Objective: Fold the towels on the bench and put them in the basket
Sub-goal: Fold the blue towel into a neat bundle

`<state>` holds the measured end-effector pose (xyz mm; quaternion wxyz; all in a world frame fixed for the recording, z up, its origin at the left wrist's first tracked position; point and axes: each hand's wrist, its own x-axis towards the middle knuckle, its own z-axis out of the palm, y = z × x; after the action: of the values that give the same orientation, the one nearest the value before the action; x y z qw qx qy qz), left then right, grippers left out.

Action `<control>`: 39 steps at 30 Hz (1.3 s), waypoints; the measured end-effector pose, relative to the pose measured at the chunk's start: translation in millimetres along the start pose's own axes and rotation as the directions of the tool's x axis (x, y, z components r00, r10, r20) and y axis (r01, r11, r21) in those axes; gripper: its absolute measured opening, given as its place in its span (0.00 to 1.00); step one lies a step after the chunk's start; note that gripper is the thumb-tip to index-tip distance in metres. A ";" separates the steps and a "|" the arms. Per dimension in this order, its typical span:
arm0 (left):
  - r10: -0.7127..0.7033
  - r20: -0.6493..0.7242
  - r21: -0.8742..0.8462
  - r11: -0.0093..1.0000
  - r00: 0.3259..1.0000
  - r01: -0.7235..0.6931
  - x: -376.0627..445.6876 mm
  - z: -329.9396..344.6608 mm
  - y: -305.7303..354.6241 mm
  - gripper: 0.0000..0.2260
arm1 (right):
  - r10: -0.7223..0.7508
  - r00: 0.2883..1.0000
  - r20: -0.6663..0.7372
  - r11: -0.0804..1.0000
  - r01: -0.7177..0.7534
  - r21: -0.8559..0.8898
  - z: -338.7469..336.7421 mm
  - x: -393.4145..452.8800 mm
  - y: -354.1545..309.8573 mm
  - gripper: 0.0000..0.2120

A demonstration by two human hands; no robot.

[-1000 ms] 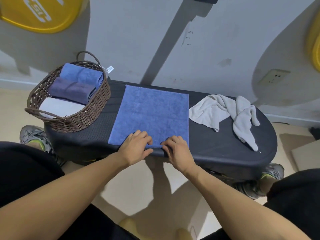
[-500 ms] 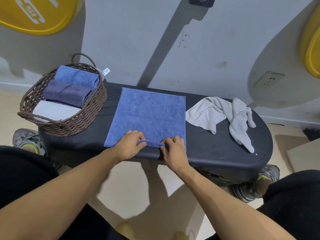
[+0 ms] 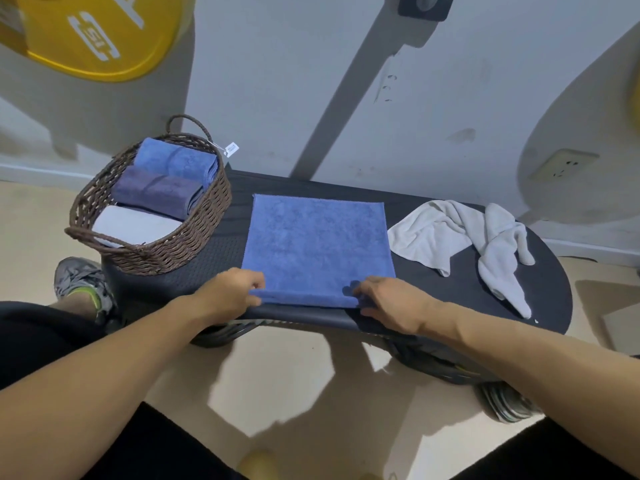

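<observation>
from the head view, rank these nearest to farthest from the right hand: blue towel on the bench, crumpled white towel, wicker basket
1. Blue towel: in the right hand, which grips its near right corner.
2. Crumpled white towel: farther right on the bench.
3. Wicker basket: far left end.

We look down on a pale grey wall (image 3: 277, 81) that fills the far side of the scene, scuffed and marked in places. A large yellow disc (image 3: 93, 32) with white lettering sits at the far left of it, and the edge of another yellow shape shows at the far right. A dark fitting (image 3: 424, 5) sits at the top, with a long slanted shadow running down the wall below it. A wall socket (image 3: 562, 166) sits low on the right. A white skirting board (image 3: 38, 173) meets the beige floor (image 3: 294, 382), where hard-edged shadows break a bright patch of light.
</observation>
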<state>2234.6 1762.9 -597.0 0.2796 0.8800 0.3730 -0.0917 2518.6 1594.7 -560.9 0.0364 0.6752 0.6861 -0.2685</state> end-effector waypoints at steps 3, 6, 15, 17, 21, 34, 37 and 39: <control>0.097 0.236 0.097 0.988 0.967 -0.123 -8.0 -2.3 6.6 0.16 | -0.042 0.989 0.142 0.999 0.045 -0.022 5.4 -17.4 3.4 0.08; 0.075 0.450 0.154 0.975 0.890 -0.160 -13.6 -18.1 8.6 0.14 | -0.059 0.983 0.176 0.995 0.042 0.095 11.2 -33.4 5.6 0.15; -0.025 0.045 -0.254 0.967 0.999 0.035 15.4 -50.9 -21.3 0.15 | 0.230 0.973 -0.021 0.813 -0.180 0.553 -21.0 -10.2 22.7 0.26; -0.190 -0.139 -0.551 0.830 0.972 0.083 27.7 -41.7 -16.1 0.12 | 0.345 0.936 -0.078 0.707 -0.204 0.677 -26.1 4.4 27.0 0.30; -0.413 -0.038 -0.853 0.488 0.910 0.186 49.3 -18.9 -9.0 0.13 | 0.554 0.832 -0.014 0.252 -0.152 0.956 -16.2 32.9 36.8 0.37; -0.291 -0.139 -0.331 0.915 0.947 0.232 41.9 -12.6 -21.0 0.05 | 0.622 0.783 -0.031 0.558 -0.415 0.718 25.7 31.3 45.9 0.07; -0.307 -0.106 -0.326 0.909 0.946 0.258 39.3 -8.5 -23.5 0.05 | 0.626 0.780 -0.020 0.591 -0.457 0.664 30.9 27.1 45.5 0.07; -0.329 -0.092 -0.405 0.875 0.940 0.266 41.3 -6.9 -19.7 0.06 | 0.641 0.768 -0.008 0.565 -0.465 0.682 30.3 29.1 45.5 0.10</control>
<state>2249.5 1802.9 -614.9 0.3996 0.7437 0.5359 0.0118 2549.6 1605.9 -613.3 -0.2029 0.8545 0.3000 -0.3725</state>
